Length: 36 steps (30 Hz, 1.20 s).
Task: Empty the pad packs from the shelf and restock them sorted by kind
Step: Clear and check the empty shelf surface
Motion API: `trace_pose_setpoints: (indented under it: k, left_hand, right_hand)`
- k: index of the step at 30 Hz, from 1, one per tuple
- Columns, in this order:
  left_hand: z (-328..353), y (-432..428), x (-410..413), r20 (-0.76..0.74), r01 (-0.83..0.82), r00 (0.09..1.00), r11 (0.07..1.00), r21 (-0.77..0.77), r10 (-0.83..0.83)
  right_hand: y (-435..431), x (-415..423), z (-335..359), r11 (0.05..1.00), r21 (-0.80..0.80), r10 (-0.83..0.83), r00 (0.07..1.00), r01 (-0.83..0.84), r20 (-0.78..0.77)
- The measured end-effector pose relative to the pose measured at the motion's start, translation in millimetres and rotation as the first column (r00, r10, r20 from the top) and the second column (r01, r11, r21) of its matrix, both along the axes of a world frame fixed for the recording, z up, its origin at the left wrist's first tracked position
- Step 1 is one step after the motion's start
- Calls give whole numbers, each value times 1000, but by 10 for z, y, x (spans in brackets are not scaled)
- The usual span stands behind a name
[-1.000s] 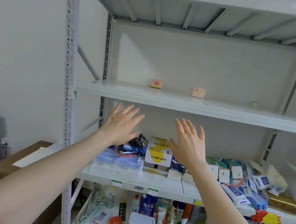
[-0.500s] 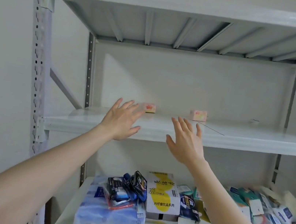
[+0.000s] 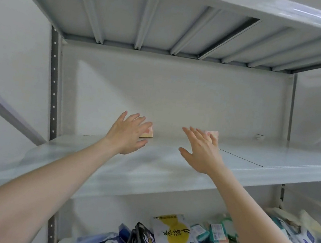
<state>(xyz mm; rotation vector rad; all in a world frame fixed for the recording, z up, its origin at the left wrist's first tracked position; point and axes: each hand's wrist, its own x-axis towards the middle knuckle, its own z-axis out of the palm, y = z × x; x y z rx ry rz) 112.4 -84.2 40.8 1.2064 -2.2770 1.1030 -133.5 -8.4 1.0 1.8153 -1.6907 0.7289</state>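
Observation:
Two small pink pad packs stand at the back of the grey upper shelf (image 3: 275, 157). My left hand (image 3: 128, 135) reaches over the shelf with fingers spread, its fingertips covering most of the left pad pack (image 3: 148, 134). My right hand (image 3: 203, 150) is likewise spread, fingertips in front of the right pad pack (image 3: 215, 134). Neither hand holds anything; whether the fingers touch the packs I cannot tell.
The shelf below holds a heap of packs: dark blue packets (image 3: 143, 241), a white and yellow box (image 3: 175, 242), teal and white packs (image 3: 219, 234) to the right. A small white object (image 3: 259, 137) sits at the upper shelf's back right. Upright posts (image 3: 53, 88) flank the shelf.
Both hands have gone up from in front of the lower shelf and forward over the upper shelf, reaching the two pink packs. The view has tilted upward and closer.

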Motion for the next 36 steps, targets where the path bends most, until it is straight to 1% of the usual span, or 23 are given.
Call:
trace_pose_setpoints:
  k: [6,10,15,19,24,28,31,33,36]
  left_hand:
    - [177,-743,-177,-49,37,998,999,29,-36]
    - [294,-1304,-329,-37,30,999,999,35,-28]
    - [397,-2003,-529,-33,6,999,997,71,-4]
    - [399,-2493,-656,-24,-31,999,996,89,33]
    - [286,-2976,-750,-29,-48,998,986,160,53]
    - [164,-3227,-733,-62,-64,995,971,230,81]
    - [121,-3354,-685,-104,-86,987,953,292,121]
    - [106,-3413,-643,-138,-93,980,938,334,147]
    - [62,-3493,-618,-195,-72,965,896,438,173]
  right_hand:
    - [-524,-352,272,998,58,-39,999,39,-8]
    - [-937,-757,462,992,111,-61,998,63,-26]
    - [-1496,-1332,610,972,193,-126,991,134,-50]
    - [-1875,-1717,688,947,259,-168,979,192,-112]
    - [-2214,-2028,721,925,311,-174,970,220,-169]
    - [-2414,-2160,674,911,353,-172,975,213,-143]
    - [-2559,-2226,621,896,408,-157,985,175,-77]
    - [-2638,-2261,608,876,455,-161,986,162,-41]
    - [-2741,-2327,619,835,521,-191,981,180,-34]
